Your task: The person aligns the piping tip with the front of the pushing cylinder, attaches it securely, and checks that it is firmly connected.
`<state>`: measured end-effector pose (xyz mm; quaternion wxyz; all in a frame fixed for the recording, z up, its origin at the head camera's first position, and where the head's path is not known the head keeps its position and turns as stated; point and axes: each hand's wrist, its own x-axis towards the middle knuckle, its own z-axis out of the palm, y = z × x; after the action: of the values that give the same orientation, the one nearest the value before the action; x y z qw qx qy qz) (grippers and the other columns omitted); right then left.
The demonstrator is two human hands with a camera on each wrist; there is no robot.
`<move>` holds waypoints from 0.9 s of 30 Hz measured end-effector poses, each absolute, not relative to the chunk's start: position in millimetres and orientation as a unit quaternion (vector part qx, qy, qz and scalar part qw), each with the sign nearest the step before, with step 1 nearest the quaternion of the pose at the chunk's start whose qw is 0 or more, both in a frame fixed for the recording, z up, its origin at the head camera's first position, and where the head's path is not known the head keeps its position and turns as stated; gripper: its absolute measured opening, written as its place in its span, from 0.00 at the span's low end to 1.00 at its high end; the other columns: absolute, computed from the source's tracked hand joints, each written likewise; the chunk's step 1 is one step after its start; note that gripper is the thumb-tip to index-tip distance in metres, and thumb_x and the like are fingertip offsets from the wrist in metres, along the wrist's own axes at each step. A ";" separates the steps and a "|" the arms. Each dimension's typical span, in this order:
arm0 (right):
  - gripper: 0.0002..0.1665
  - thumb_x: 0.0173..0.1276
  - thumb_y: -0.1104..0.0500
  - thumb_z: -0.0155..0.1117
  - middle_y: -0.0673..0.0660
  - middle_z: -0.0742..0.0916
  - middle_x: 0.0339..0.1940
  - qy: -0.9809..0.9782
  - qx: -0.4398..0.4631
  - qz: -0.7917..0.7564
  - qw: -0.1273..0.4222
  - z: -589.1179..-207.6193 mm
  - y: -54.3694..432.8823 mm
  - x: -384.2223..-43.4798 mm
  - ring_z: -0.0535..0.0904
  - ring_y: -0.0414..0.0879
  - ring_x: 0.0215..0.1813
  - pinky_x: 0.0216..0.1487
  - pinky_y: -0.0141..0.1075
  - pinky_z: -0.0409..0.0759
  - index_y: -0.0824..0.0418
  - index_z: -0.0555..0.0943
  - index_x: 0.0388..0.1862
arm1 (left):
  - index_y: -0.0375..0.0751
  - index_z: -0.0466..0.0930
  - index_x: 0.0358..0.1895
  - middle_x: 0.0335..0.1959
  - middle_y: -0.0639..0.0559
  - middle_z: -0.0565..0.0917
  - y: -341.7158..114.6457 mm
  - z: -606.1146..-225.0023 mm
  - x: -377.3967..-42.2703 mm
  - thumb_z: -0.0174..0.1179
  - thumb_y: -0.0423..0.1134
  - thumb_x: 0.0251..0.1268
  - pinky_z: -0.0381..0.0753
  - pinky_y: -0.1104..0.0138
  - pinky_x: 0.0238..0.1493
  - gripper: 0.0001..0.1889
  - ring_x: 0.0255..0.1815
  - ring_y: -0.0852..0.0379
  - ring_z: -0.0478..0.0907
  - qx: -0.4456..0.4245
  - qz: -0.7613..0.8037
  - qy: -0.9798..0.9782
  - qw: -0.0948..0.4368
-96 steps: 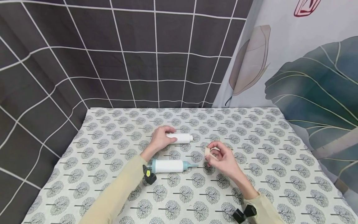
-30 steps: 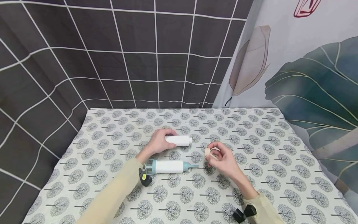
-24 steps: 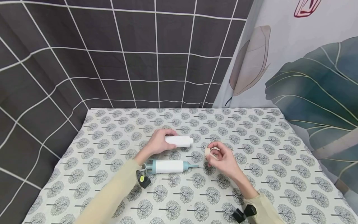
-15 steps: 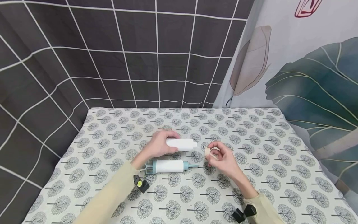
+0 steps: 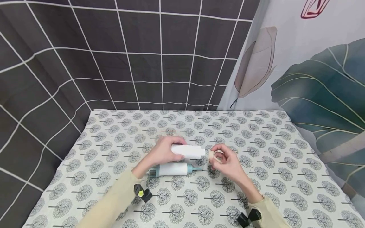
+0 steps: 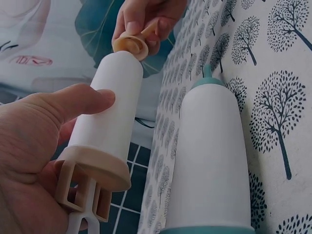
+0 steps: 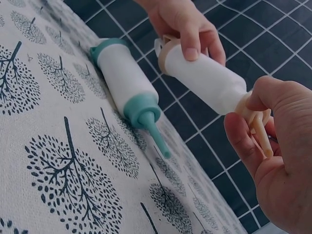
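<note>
My left hand grips a white syringe-like tube around its body, thumb pressed along the near side. At its rear the left wrist view shows a beige collar with an open frame handle. In my right hand, a beige nozzle cap with a thin spout is pinched between thumb and fingers. The tube's narrow neck is right at the cap's rim. Just below the left hand, a similar white tube with teal ends lies on the cloth, its spout facing right.
A white tablecloth with dark tree prints covers the table. Behind it hangs a dark curtain with white grid lines; a pale curtain with leaf prints hangs at the right. Each forearm wears a black wrist mount.
My left hand has brought the white tube rightward and towards me, so its neck has closed in on the beige nozzle cap. The right hand and the teal-ended tube have stayed put.
</note>
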<state>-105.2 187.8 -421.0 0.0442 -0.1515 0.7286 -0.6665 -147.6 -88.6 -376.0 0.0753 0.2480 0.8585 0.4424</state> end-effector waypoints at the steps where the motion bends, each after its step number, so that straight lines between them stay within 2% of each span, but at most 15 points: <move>1: 0.22 0.58 0.76 0.63 0.72 0.81 0.38 0.728 -0.152 -0.667 0.044 -421.0 187.2 -105.1 0.81 0.69 0.35 0.37 0.40 0.85 0.73 0.70 0.52 | 0.44 0.86 0.48 0.44 0.53 0.86 -88.6 -376.2 -146.9 0.75 0.31 0.46 0.82 0.59 0.42 0.21 0.42 0.55 0.80 0.250 0.443 0.858 0.073; 8: 0.22 0.58 0.77 0.62 0.75 0.81 0.41 0.723 -0.169 -0.668 0.044 -422.0 183.7 -104.4 0.80 0.69 0.37 0.37 0.38 0.85 0.72 0.70 0.51 | 0.42 0.86 0.48 0.43 0.51 0.87 -89.3 -378.1 -144.0 0.76 0.30 0.44 0.81 0.60 0.43 0.22 0.42 0.56 0.81 0.263 0.443 0.855 0.059; 17: 0.22 0.57 0.78 0.62 0.71 0.81 0.46 0.715 -0.182 -0.674 0.048 -422.3 180.4 -104.4 0.80 0.70 0.41 0.38 0.39 0.86 0.73 0.70 0.51 | 0.41 0.86 0.47 0.42 0.52 0.87 -88.3 -379.1 -142.0 0.75 0.29 0.43 0.80 0.58 0.45 0.21 0.42 0.57 0.80 0.275 0.443 0.852 0.053; 27: 0.21 0.57 0.79 0.61 0.76 0.80 0.50 0.722 -0.193 -0.663 0.038 -424.2 179.6 -105.7 0.82 0.69 0.43 0.38 0.46 0.86 0.74 0.70 0.50 | 0.42 0.86 0.47 0.41 0.53 0.86 -85.7 -374.8 -138.7 0.74 0.28 0.44 0.80 0.59 0.44 0.21 0.40 0.59 0.79 0.277 0.429 0.857 0.062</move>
<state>-105.7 179.6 -424.2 0.0381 -0.1929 0.7221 -0.6632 -138.7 -85.7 -374.8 0.0624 0.2771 0.8573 0.4293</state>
